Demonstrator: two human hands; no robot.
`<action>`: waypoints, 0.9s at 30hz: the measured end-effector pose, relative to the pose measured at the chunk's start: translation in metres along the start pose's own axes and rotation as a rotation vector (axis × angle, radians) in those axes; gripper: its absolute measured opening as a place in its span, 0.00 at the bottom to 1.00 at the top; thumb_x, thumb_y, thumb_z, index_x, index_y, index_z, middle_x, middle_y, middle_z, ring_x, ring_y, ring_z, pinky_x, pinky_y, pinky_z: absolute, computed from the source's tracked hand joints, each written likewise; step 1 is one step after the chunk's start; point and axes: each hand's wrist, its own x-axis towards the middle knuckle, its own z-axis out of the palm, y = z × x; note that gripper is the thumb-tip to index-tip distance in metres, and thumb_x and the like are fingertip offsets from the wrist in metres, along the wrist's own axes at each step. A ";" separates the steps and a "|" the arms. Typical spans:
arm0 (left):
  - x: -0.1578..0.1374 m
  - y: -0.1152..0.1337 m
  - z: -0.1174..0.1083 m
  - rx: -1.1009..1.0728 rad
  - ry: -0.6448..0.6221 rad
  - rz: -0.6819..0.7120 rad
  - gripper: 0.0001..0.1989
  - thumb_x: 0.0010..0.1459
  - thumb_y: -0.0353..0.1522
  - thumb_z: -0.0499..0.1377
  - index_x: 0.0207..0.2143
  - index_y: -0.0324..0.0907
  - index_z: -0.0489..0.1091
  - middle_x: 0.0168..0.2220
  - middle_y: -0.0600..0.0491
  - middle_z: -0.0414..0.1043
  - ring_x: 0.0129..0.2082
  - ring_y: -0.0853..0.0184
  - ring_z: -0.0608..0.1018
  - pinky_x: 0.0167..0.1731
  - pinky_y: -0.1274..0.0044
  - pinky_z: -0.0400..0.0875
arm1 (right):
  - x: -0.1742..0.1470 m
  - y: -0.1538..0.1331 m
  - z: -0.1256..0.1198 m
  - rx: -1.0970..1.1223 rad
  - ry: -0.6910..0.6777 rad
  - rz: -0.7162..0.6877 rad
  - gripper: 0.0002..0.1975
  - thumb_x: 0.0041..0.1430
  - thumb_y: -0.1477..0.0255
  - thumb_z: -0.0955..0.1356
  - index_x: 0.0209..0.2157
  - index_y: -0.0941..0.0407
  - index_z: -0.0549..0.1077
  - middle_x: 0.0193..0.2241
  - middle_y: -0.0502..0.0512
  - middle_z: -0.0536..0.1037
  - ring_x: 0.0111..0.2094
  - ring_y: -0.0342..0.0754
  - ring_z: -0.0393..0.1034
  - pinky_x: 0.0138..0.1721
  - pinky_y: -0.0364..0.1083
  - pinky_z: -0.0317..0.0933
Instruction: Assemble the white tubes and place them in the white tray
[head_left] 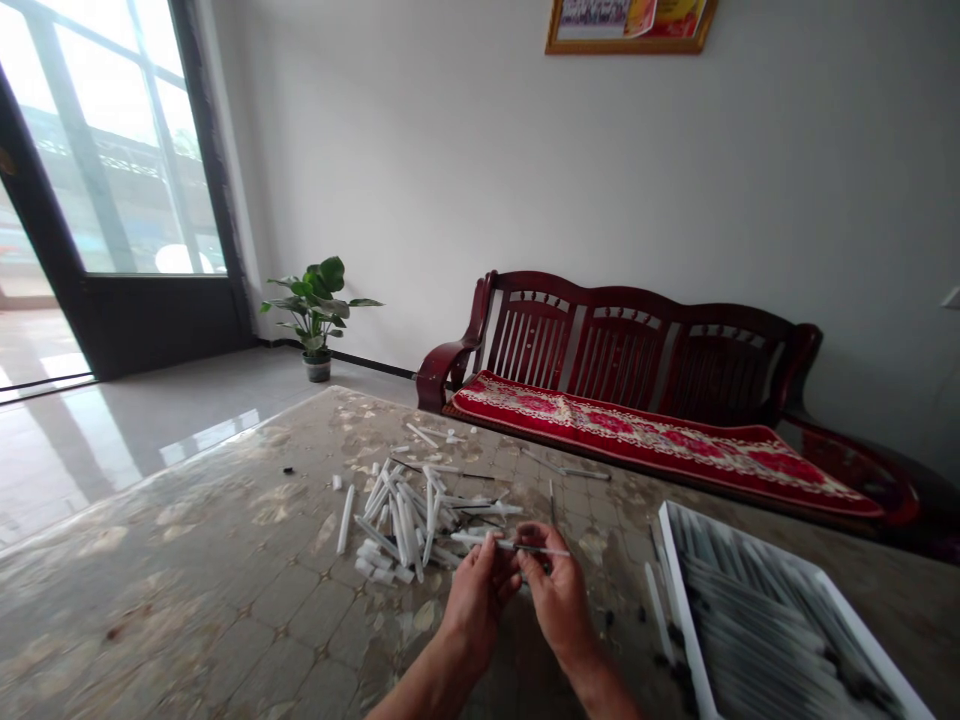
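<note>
My left hand [474,592] is closed round a white pen barrel [466,539], which points left over the table. Beside it, my right hand [556,588] pinches a thin pen refill [553,551] with a dark section and a pale end. The two parts lie in one line between my hands; how far the refill sits inside the barrel is hard to make out. Just beyond my left hand lies a loose pile of white pen barrels [405,520], with several dark thin refills among them. Short white caps [375,562] lie at the pile's near edge.
A white box [686,610] full of pens stands at the right, with small black pieces [671,640] beside it. The table [225,600] has a patterned cover. Behind are a red wooden bench [622,350] and a potted plant [316,305]; a glass door [142,150] is at left.
</note>
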 end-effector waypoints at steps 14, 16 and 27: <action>0.006 0.015 -0.002 -0.021 0.121 0.138 0.05 0.62 0.32 0.60 0.36 0.38 0.71 0.31 0.49 0.80 0.24 0.69 0.81 0.19 0.82 0.73 | 0.016 0.033 -0.006 -0.723 -0.140 -0.113 0.25 0.54 0.77 0.63 0.55 0.57 0.72 0.57 0.63 0.72 0.60 0.56 0.64 0.61 0.55 0.59; 0.004 0.013 -0.002 0.035 0.103 0.209 0.11 0.56 0.36 0.66 0.35 0.38 0.71 0.30 0.50 0.80 0.24 0.69 0.81 0.19 0.83 0.71 | 0.021 0.025 0.005 -0.844 -0.278 -0.110 0.28 0.56 0.75 0.64 0.60 0.56 0.68 0.61 0.62 0.67 0.64 0.57 0.58 0.63 0.56 0.55; -0.002 0.013 -0.003 0.203 0.073 0.397 0.25 0.40 0.49 0.70 0.31 0.40 0.71 0.22 0.57 0.73 0.20 0.72 0.74 0.20 0.82 0.66 | 0.033 0.000 0.027 -0.912 -0.741 -0.173 0.26 0.66 0.72 0.61 0.64 0.48 0.62 0.67 0.56 0.60 0.67 0.53 0.50 0.67 0.58 0.42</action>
